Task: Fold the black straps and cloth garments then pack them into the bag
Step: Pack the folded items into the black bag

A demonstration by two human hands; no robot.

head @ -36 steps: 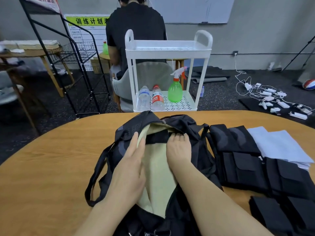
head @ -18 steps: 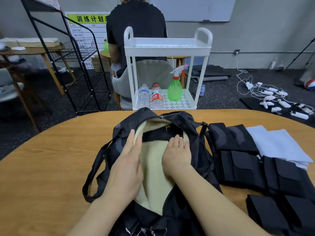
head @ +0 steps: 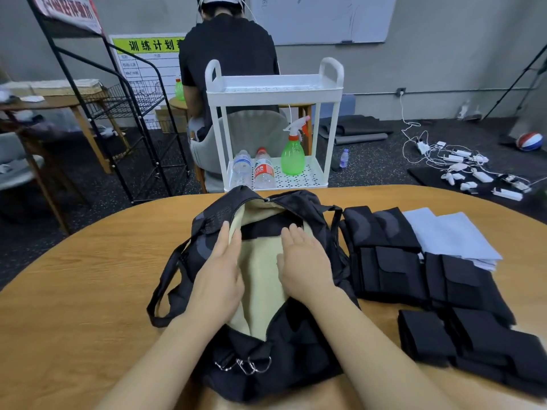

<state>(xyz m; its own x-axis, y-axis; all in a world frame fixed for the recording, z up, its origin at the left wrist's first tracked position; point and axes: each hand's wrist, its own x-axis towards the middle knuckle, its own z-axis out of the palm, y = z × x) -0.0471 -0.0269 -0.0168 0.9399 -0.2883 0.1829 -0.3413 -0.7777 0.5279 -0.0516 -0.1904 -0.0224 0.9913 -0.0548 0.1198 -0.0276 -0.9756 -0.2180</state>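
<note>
A black bag (head: pixel 296 350) lies unzipped on the round wooden table (head: pixel 74 306), its mouth facing me. A cream folded cloth (head: pixel 260 279) fills the opening, with a dark item (head: pixel 266 229) tucked at its far end. My left hand (head: pixel 219 276) lies flat along the cloth's left edge, fingers straight. My right hand (head: pixel 305 261) presses flat on the cloth's right side. To the right of the bag lie several folded black straps (head: pixel 393 270) and a folded pale blue cloth (head: pixel 453 238).
More folded black pieces (head: pixel 473 347) sit at the near right table edge. Beyond the table stands a white cart (head: pixel 275 90) with bottles and a green spray bottle (head: pixel 292 158). A person sits behind it, back turned. A black wire rack (head: pixel 124 113) stands at left.
Both hands have drawn back toward me over the cream cloth. The right hand's fingers, earlier tucked in at the bag's far opening, now lie flat on the cloth.
</note>
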